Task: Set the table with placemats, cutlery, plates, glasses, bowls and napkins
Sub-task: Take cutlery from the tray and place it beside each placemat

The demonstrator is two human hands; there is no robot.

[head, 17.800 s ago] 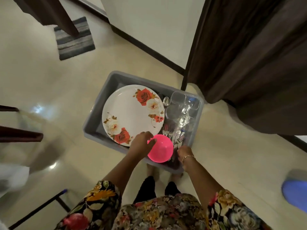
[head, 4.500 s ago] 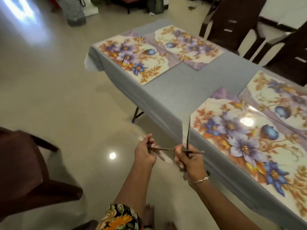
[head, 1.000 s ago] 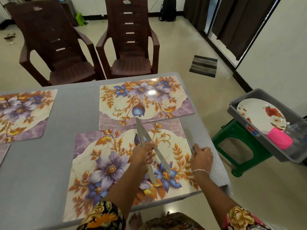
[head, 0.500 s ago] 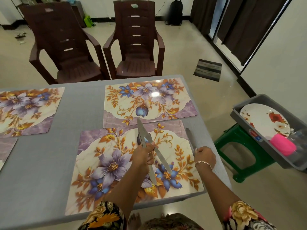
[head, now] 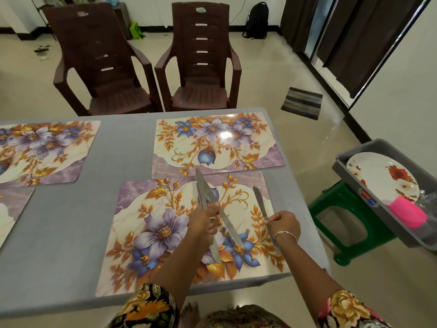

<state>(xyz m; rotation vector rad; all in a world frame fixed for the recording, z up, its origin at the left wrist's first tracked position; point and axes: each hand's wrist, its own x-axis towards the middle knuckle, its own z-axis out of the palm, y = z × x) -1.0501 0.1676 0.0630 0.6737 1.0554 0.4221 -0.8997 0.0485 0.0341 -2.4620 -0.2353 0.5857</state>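
Several floral placemats lie on the grey table (head: 71, 233). Over the nearest placemat (head: 146, 233), my left hand (head: 204, 220) grips a fanned bunch of table knives (head: 203, 192), blades sticking out both ways. My right hand (head: 282, 223) pinches a single knife (head: 260, 202) by its handle at the mat's right edge; its blade points away from me and lies on or just above the mat. A second placemat (head: 212, 143) sits just beyond, and a third placemat (head: 37, 150) at the left.
A grey tub (head: 340, 166) on a green stool (head: 331, 209) stands to the right, holding a rose-patterned plate (head: 378, 176), a pink bowl (head: 408, 215) and glasses. Two brown plastic chairs (head: 198, 67) face the table's far side. A striped mat (head: 302, 105) lies on the floor.
Over the last second my right hand has slid back along the single knife toward its handle end and lifted slightly. My left hand keeps the knife bunch in much the same place.
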